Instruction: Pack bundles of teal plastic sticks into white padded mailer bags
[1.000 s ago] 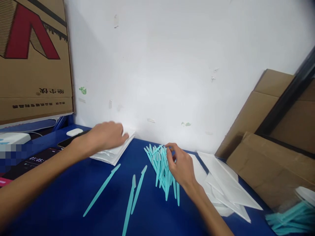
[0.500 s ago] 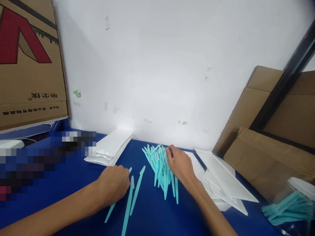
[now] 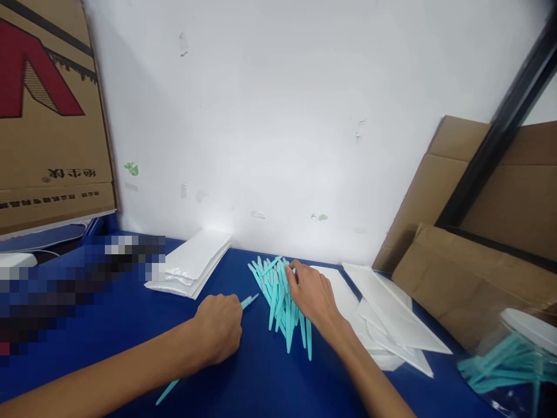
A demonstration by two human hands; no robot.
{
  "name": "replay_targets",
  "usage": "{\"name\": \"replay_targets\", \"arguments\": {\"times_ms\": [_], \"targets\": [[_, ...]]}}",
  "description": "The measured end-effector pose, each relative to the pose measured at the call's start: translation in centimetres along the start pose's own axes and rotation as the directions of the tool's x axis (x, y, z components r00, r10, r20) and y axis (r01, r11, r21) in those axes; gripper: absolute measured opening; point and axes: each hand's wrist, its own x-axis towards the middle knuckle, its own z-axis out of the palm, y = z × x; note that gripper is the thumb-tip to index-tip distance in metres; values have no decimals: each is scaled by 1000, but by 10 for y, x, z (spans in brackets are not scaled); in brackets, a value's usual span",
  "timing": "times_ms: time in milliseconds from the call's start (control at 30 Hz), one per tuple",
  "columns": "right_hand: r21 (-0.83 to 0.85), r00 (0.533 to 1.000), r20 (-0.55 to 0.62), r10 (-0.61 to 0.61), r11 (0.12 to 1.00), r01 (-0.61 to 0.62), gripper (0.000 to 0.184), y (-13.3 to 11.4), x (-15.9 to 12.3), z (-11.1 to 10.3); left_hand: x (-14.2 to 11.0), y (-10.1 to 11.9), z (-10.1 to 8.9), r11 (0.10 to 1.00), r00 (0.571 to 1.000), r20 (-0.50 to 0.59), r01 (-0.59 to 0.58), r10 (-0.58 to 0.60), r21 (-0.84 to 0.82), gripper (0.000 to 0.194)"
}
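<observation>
Closed around turquoise eyebrow razors [image 3: 249, 301], my left hand [image 3: 220, 328] is low over the blue table, left of the pile. Their pale blade ends stick out past its knuckles. A turquoise handle end [image 3: 167, 393] shows below my left forearm; whether it belongs to a held razor I cannot tell. My right hand [image 3: 314, 293] rests at the right side of a fanned pile of eyebrow razors [image 3: 278, 302], its thumb and fingers curled onto the upper right part. How many razors its fingers grip is hidden.
White padded envelopes [image 3: 198, 255] are stacked at the left by the wall. More white envelopes [image 3: 387, 307] lie spread right of the pile. A clear jar [image 3: 513, 366] of turquoise razors stands at the lower right. Cardboard [image 3: 470, 284] leans behind it; a printed carton [image 3: 56, 139] stands far left.
My left hand came down from above the envelope stack to the loose razors, closed on them and moved right toward the pile. My right hand stayed at the pile. The view shifted slightly.
</observation>
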Motion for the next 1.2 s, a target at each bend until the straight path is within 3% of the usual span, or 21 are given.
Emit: {"name": "replay_targets", "arguments": {"times_ms": [100, 200, 267, 333, 400, 467, 567, 633, 833, 1000, 1100, 1200], "targets": [[-25, 1000, 6, 0, 1000, 0, 37, -1, 0, 1, 6, -5, -2, 987, 996, 62, 61, -71, 150, 54], [-70, 1000, 20, 19, 997, -17, 39, 0, 0, 1, 13, -18, 1, 995, 999, -11, 32, -31, 99, 55], [-115, 997, 49, 53, 992, -47, 43, 1, 0, 1, 18, -26, 2, 999, 993, -116, -14, 8, -45, 49], [-162, 993, 77, 90, 984, -77, 47, 2, 0, 1, 23, -32, 0, 948, 984, -177, -58, 2, -314, 40], [-194, 989, 93, 112, 977, -92, 51, 4, 1, 2, 26, -33, -4, 809, 977, -212, -103, -27, -579, 32], [-207, 988, 96, 119, 974, -97, 54, 5, 1, 3, 27, -31, -6, 693, 942, -331, -200, -59, -693, 28], [-220, 989, 84, 124, 970, -103, 54, 6, 2, 3, 28, -27, -1, 698, 813, -576, -364, -86, -617, 23], [-230, 989, 76, 129, 967, -108, 53, 5, 2, 3, 29, -26, 8, 713, 762, -645, -422, -56, -561, 21], [-261, 986, 50, 159, 955, -140, 51, 6, 2, 0, 32, -32, 27, 661, 743, -669, -493, -18, -566, 19], [-291, 977, 22, 214, 936, -199, 54, 11, 5, -2, 33, -42, 32, 693, 673, -701, -622, 236, -364, 25], [-321, 955, 91, 282, 916, -240, 61, 16, 6, -5, 34, -39, 34, 670, 653, -674, -674, 345, -311, 21], [-346, 916, 196, 351, 898, -271, 67, 21, 5, -5, 31, -32, 35, 671, 664, -651, -674, 368, -309, 16]]}}
